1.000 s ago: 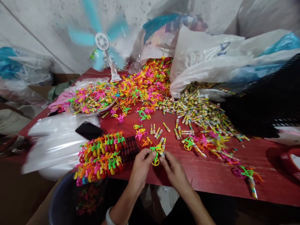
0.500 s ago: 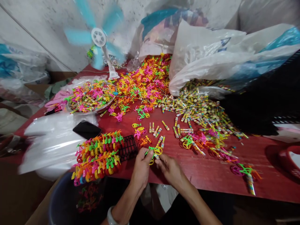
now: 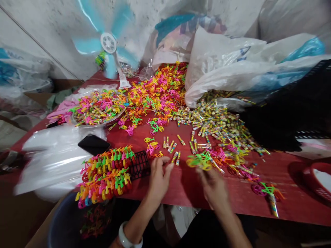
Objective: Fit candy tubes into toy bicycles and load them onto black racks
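My right hand [image 3: 213, 187], blurred by motion, pinches a green and yellow plastic toy bicycle [image 3: 200, 161] over the table right of the middle. Behind it lie more toy bicycles joined with clear tubes [image 3: 216, 165]. My left hand [image 3: 159, 177] reaches over the table with thumb and forefinger apart. Its fingertips are beside an orange plastic toy piece [image 3: 157, 154], partly hidden by them; whether they touch it I cannot tell. Just past the thumb lie several small candy-filled tubes [image 3: 174, 157]. Pink and yellow toy pieces [image 3: 152, 146] lie beyond the left fingers.
Left of my hands a black rack [image 3: 141, 165] carries rows of colourful toys [image 3: 106, 172]. A phone [image 3: 93, 144] rests on plastic bags. Behind are a heaped tray [image 3: 103, 121], a spinning fan [image 3: 108, 43], piles of toy bicycles [image 3: 160, 89] and tubes [image 3: 217, 119], and a white sack [image 3: 224, 55].
My hands have come apart. The right hand has carried the green and yellow toy bicycle to the right; my left hand has moved slightly forward to the orange piece.
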Tool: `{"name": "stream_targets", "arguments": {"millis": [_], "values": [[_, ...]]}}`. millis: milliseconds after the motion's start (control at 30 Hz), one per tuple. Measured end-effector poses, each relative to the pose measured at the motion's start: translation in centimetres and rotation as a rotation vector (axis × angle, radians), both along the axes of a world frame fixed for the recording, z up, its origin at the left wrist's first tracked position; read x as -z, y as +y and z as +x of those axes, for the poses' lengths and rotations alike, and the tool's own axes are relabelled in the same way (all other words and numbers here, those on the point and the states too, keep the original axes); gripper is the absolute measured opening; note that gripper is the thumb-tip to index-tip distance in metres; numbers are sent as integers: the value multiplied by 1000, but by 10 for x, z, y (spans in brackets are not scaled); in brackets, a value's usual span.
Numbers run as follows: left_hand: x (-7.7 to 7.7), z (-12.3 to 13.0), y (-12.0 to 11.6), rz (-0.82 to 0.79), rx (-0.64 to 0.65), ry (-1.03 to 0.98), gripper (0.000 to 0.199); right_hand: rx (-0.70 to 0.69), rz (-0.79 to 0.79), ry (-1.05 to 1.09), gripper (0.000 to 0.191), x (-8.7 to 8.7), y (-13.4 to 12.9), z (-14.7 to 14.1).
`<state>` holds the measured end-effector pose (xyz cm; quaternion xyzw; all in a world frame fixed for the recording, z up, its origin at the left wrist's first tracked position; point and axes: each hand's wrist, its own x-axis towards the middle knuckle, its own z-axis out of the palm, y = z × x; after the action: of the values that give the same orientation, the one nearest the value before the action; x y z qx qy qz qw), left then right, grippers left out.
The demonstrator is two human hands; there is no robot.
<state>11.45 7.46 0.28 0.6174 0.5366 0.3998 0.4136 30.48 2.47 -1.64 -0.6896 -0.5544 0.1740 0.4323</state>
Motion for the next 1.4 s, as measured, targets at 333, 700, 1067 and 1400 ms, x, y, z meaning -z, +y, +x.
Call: {"name": "stream_targets", "arguments": {"millis": [333,700,1067,1400], "values": [[14,-11,17,243,-63,805,20,-45,249,-571,45,0,32,17],[7,-13,10,324,-75,659,19,-319,38,-544,14,12,35,-35],[-1,-15,12,235,-24,562,13,-242,-23,292,15,15,24,-53],[-12,-14,9,-157,-11,-37,18,-275,-46,423,19,-8,17,-65]]}}
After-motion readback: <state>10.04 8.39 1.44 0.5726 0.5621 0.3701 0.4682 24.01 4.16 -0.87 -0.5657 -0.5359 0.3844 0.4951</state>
